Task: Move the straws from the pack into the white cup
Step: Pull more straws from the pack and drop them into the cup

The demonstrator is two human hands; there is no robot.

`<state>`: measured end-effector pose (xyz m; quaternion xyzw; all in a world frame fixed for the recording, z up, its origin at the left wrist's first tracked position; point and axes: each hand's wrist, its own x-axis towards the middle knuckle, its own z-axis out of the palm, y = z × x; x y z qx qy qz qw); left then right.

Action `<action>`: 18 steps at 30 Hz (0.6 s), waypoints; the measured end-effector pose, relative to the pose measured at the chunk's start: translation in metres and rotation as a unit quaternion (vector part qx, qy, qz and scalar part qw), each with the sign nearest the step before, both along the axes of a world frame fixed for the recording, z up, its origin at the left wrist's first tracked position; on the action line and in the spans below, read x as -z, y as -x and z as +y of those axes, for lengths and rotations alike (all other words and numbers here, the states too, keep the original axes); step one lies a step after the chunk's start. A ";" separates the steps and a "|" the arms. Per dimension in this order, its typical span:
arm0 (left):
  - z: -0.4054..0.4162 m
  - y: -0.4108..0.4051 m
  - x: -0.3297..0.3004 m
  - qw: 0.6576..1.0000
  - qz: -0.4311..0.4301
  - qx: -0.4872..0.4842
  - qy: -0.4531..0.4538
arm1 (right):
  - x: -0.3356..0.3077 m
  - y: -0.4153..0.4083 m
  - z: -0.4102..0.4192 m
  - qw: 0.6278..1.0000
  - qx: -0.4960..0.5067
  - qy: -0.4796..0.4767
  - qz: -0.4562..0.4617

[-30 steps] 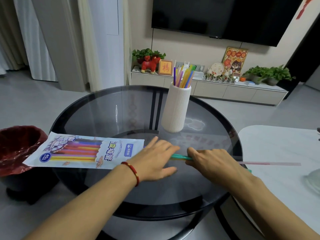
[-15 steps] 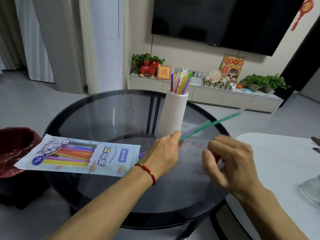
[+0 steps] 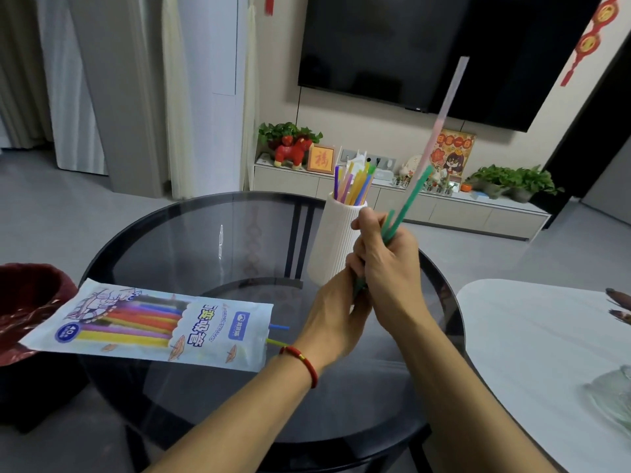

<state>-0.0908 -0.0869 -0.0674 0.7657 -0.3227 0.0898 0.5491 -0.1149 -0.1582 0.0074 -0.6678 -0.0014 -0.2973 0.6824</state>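
Pack (image 3: 150,326): we see it lying flat, two straw tips protruding.
Cup (image 3: 333,244): white, ribbed, upright, holding coloured straws (image 3: 353,186).
Held straws (image 3: 408,203): green and pink, tilted upward.

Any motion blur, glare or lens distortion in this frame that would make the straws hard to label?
Head view: the pink straw is smeared and semi-transparent from motion, the green straw slightly soft; both hands are fairly sharp. The glass table shows a small glare streak and reflections. Wide-angle bending tilts the TV and curtains. Straws in the white cup read clearly.

Both hands clasped together, raised

Left hand (image 3: 336,314) — a red band at its wrist — cups under the right hand (image 3: 387,268); right fingers (image 3: 362,220) curled tight, both forearms angled inward.
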 end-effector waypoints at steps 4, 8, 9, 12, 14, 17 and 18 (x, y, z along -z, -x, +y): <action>0.005 -0.007 0.014 0.993 0.064 0.027 -0.095 | -0.006 -0.005 0.002 1.000 -0.016 0.015 -0.011; 0.008 -0.010 0.021 0.984 0.091 0.034 -0.147 | 0.018 -0.012 0.006 0.999 -0.017 0.032 0.029; 0.010 -0.011 0.025 0.982 0.113 0.041 -0.145 | 0.027 -0.014 0.007 0.998 -0.011 0.031 0.045; 0.016 -0.015 0.035 0.976 0.192 0.061 -0.088 | 0.046 -0.018 0.004 0.997 0.008 0.028 0.066; 0.019 -0.019 0.043 0.976 0.199 0.056 -0.062 | 0.048 -0.019 0.000 0.998 0.007 0.025 0.059; 0.026 -0.015 0.042 0.987 0.127 0.051 -0.084 | 0.048 -0.018 0.000 0.997 0.005 0.039 0.068; 0.027 -0.014 0.039 0.987 0.121 0.053 -0.087 | 0.049 -0.017 0.001 0.996 0.002 0.037 0.079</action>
